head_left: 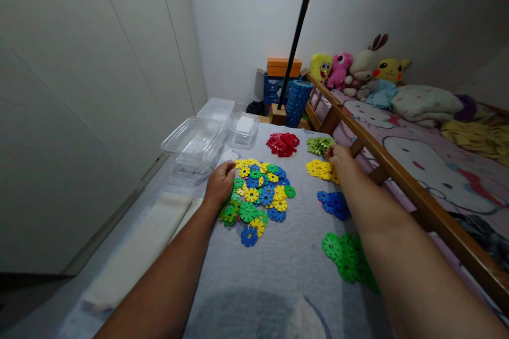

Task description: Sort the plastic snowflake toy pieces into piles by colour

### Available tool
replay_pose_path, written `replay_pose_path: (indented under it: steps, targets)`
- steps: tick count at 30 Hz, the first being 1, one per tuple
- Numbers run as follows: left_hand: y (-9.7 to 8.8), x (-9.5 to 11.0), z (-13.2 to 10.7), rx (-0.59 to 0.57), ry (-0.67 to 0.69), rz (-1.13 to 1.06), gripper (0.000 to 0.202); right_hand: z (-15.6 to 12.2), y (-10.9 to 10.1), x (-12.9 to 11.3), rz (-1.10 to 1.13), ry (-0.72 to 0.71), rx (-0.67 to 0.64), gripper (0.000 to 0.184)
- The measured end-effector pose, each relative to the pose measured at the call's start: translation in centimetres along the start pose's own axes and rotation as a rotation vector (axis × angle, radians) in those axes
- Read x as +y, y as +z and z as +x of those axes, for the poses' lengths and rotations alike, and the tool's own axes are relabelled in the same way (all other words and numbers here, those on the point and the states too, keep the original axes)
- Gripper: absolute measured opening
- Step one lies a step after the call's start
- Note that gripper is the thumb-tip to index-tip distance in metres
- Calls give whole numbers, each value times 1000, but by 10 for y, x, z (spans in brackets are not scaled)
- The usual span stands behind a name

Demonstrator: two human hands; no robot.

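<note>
A mixed heap of yellow, blue and green snowflake discs (260, 193) lies on the grey blanket (278, 270). My left hand (220, 183) rests curled at the heap's left edge, its fingers touching the discs. My right hand (341, 159) reaches to the far right, fingers closed beside the light green pile (319, 144) and above the yellow pile (320, 169); what it holds is hidden. Sorted piles also include red (282, 143), blue (334, 204) and dark green (347, 257) discs.
Clear plastic boxes and lids (199, 143) stand at the back left. A wooden bed rail (401, 180) runs along the right, with plush toys (358, 69) on the bed. A black pole (296, 37) rises behind the blanket. A white wardrobe (79, 90) is on the left.
</note>
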State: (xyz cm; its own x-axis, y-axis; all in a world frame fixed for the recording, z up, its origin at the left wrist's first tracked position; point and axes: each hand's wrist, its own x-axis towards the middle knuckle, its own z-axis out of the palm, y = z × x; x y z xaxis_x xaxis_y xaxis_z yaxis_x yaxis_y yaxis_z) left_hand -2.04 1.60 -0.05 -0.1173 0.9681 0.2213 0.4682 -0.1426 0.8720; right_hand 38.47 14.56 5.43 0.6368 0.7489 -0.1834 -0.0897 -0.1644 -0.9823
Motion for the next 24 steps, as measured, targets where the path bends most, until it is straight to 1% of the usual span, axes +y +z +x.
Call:
replay_pose_path:
  steps: [3, 7, 13, 20, 24]
  targets:
    - [0, 0, 0, -4, -1, 3, 35, -3, 5, 1, 2, 96, 88, 16]
    - [0, 2, 0, -4, 1, 13, 35, -7, 9, -2, 22, 138, 137, 16]
    - [1, 2, 0, -8, 1, 28, 38, -10, 10, -9, 51, 126, 141, 22]
    - [1, 2, 0, -5, -2, 27, 37, -10, 8, -9, 68, 94, 181, 29]
    - [0, 3, -1, -9, 4, 37, 38, -6, 10, -8, 86, 61, 168, 30]
